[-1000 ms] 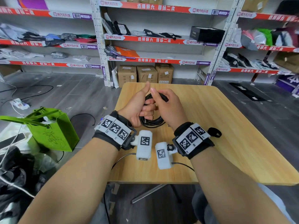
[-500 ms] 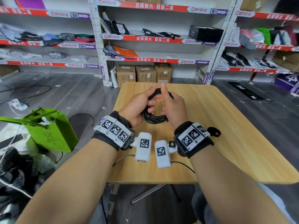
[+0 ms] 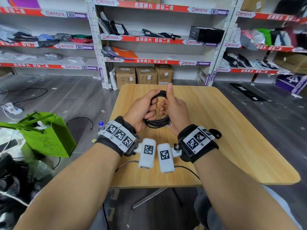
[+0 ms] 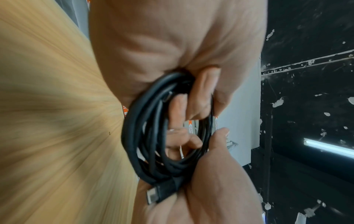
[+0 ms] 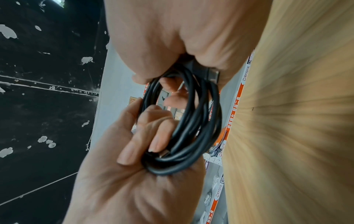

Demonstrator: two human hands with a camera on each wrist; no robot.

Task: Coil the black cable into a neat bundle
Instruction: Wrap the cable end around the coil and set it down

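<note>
Both hands hold one coil above the wooden table (image 3: pixel 232 130). On the left, the left hand (image 3: pixel 141 110) has its fingers curled through the loops of the black cable (image 3: pixel 157 122), clasping the left side of the bundle; the left wrist view shows those fingers (image 4: pixel 201 94) wrapped round several strands. On the right, the right hand (image 3: pixel 176 110) pins the near right part of the coil against its palm, thumb pointing up and away from the cable, with a connector plug (image 4: pixel 161 194) caught at the heel of the hand. The bundle hangs between the two palms, clear of the table surface as far as the head view tells.

My judgement: the winding itself is nearly done, and the step in hand is gathering and settling the loops. The next move likely calls for tucking the plug end in or wrapping it round the coil so that the strands do not spring apart, and then setting the bundle down.

Counted: one black cable, wound in roughly four or five loops, though the strands overlap too much for an exact count. One plug is plain; a second small metal tip (image 5: pixel 164 153) shows near the left fingers. Two hands, one table.
</note>
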